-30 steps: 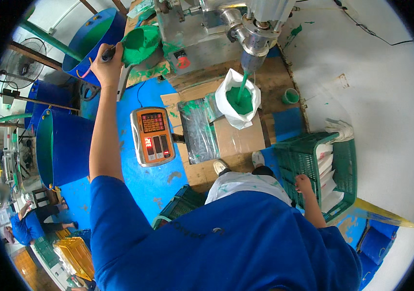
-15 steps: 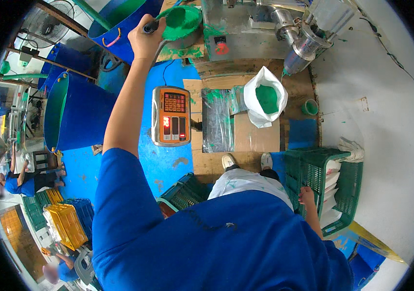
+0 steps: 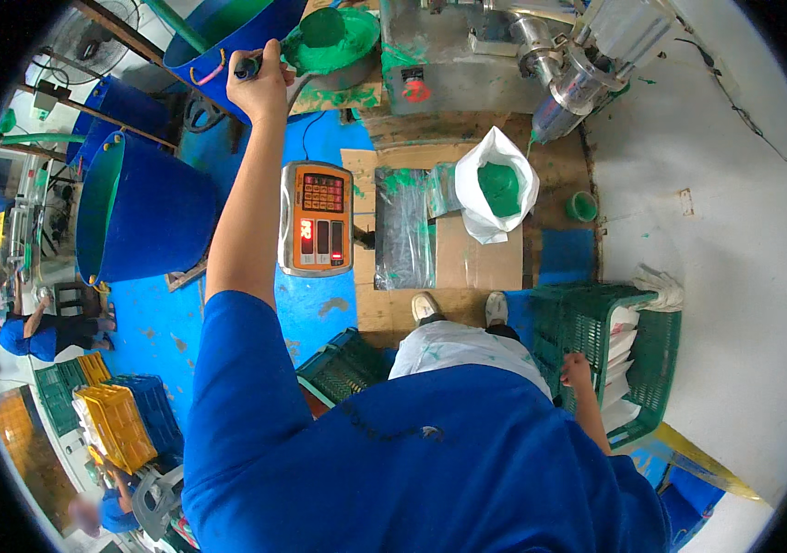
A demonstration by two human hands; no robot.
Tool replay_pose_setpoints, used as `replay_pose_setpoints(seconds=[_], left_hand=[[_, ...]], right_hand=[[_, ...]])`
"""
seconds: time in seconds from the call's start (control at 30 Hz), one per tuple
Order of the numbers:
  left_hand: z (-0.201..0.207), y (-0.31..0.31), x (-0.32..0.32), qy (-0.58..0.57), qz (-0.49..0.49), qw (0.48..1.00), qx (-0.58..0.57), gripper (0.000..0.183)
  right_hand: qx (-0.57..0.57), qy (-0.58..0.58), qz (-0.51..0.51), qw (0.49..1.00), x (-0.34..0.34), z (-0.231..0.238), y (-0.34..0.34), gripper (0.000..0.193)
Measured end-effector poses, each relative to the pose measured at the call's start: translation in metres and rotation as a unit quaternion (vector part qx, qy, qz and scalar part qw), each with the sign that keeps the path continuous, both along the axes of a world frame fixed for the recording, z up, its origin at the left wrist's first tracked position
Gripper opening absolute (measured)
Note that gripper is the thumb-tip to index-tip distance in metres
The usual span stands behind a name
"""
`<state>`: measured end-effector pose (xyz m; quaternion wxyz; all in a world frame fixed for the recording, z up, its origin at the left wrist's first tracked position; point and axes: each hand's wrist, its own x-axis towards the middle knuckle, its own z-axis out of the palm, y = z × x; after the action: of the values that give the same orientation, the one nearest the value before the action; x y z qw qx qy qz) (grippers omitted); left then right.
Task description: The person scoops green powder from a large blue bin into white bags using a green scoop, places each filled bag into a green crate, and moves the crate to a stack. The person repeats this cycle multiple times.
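Left hand (image 3: 262, 89): grip closed round a black handle (image 3: 246, 67), thumb side up by the pan. Full-fist hold, probably for leverage in thick stuff. Can't see how the handle joins on; the hand hides it. Right next to it, a metal pan (image 3: 356, 97) of green paste (image 3: 354, 46) with a round scoop (image 3: 322, 28) sitting in it. Pan is at the machine's left, likely to stay within left-arm reach.

Right hand (image 3: 576, 370): low, fingers loosely curled, just beside the near left edge of a green crate (image 3: 659, 369). Can't tell if it touches the crate or has hold of anything. White packs (image 3: 621, 346) stand in a row inside, probably on edge to save room. White glove (image 3: 659, 289) hangs over the crate's far rim, maybe parked there to keep it handy.

White bag (image 3: 481, 224): upright, mouth open, green paste inside, neither hand on it. Stands on cardboard (image 3: 495, 267) beside a film-wrapped plate (image 3: 402, 244); film and card presumably catch drips. Steel nozzle (image 3: 555, 115) is just above and right of the bag's mouth, thin green strand at its tip.

Orange scale display (image 3: 323, 226) left of the plate, face up, presumably so it reads from standing.
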<state>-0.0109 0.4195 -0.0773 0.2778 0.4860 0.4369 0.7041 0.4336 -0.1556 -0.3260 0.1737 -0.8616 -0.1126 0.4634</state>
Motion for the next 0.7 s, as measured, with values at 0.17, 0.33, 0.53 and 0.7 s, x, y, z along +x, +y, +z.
replay_pose_setpoints(seconds=[0.17,0.33,0.53,0.7], left_hand=[[0.002,0.003,0.001,0.215,-0.004,0.976,0.024,0.019],[-0.028,0.015,0.001,0.405,-0.052,0.913,-0.029,0.04],[-0.108,-0.098,0.003,0.401,-0.026,0.797,-0.451,0.009],[-0.203,-0.243,0.123,0.033,-0.187,0.787,-0.586,0.021]], right_hand=[[0.014,0.038,-0.001,0.999,0.018,-0.005,0.006,0.028],[0.072,0.072,0.018,0.995,0.046,-0.001,0.069,0.022],[0.252,0.059,0.17,0.951,0.064,0.019,0.272,0.019],[0.339,-0.105,0.415,0.838,0.032,0.029,0.458,0.028]])
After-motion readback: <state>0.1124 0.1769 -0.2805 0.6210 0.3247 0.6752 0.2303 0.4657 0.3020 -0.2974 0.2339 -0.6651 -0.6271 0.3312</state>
